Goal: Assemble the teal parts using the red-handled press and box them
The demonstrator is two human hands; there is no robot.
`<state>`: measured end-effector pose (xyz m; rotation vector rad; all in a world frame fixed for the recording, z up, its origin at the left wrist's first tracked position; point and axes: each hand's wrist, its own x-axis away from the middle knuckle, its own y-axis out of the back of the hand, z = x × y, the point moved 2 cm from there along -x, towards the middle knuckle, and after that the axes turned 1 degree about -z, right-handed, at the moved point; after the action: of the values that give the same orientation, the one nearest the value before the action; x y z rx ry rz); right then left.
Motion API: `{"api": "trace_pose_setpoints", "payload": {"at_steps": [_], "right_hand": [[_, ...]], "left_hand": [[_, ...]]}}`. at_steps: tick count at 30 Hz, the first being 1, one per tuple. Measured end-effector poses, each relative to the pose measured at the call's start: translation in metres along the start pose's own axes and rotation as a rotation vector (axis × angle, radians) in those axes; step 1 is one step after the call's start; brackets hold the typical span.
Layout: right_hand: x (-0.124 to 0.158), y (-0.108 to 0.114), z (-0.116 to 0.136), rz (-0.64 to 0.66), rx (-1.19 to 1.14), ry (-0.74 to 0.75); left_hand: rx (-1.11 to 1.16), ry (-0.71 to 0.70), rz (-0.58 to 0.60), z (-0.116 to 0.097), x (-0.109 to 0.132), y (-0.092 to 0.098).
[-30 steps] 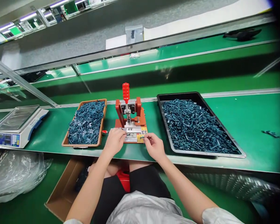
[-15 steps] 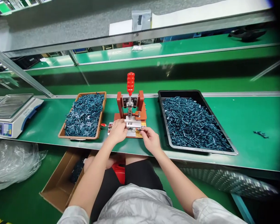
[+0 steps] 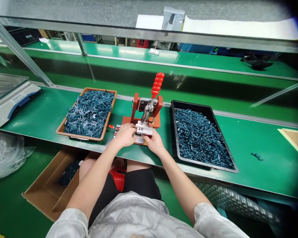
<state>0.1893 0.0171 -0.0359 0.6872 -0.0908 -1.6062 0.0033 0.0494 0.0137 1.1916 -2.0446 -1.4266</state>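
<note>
A hand press [image 3: 147,110] with an orange-brown frame and a red ribbed handle [image 3: 158,84] stands on the green bench in front of me. My left hand [image 3: 125,135] is closed at the left end of its metal block [image 3: 144,128], fingers bent, tips hidden by the fixture. From the right, my right hand [image 3: 154,142] reaches to the front of the same block, its thumb tucked below the block's edge. Its fingers are bent together, and whatever lies between them is hidden. Beside my left hand sits a small red-tipped clamp lever [image 3: 111,126].
Left of the press, a brown tray [image 3: 104,134] holds many flat dark-blue pieces. A black tray [image 3: 175,145] on the right is heaped with slim dark pieces. Farther right lie a few loose pieces [image 3: 257,156]. A scale [image 3: 12,96] stands far left; an open carton [image 3: 43,185] is below.
The view has shifted and tilted. My right hand has moved inward to the metal block from the right side, where its fingertips pinched something small and dark. My left hand stays at the fixture.
</note>
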Motion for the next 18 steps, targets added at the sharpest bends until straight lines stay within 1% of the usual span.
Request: {"api": "trace_pose_setpoints", "payload": {"at_steps": [3,5,10,14,18], "right_hand": [[-0.002,-0.012,-0.005,0.001,-0.023,-0.042],[-0.002,-0.016,-0.007,0.003,-0.029,-0.048],[-0.002,-0.012,-0.008,-0.012,0.052,0.012],[-0.003,-0.009,-0.006,0.005,0.088,0.060],[-0.001,-0.009,-0.003,-0.025,0.120,0.108]], "left_hand": [[-0.013,0.014,0.030,0.000,-0.001,0.002],[-0.008,0.013,0.038,0.000,-0.002,0.002],[-0.028,0.001,0.027,0.001,-0.001,0.000],[-0.047,-0.028,-0.001,0.003,0.003,-0.005],[-0.035,-0.086,-0.068,-0.002,0.016,-0.006]]}}
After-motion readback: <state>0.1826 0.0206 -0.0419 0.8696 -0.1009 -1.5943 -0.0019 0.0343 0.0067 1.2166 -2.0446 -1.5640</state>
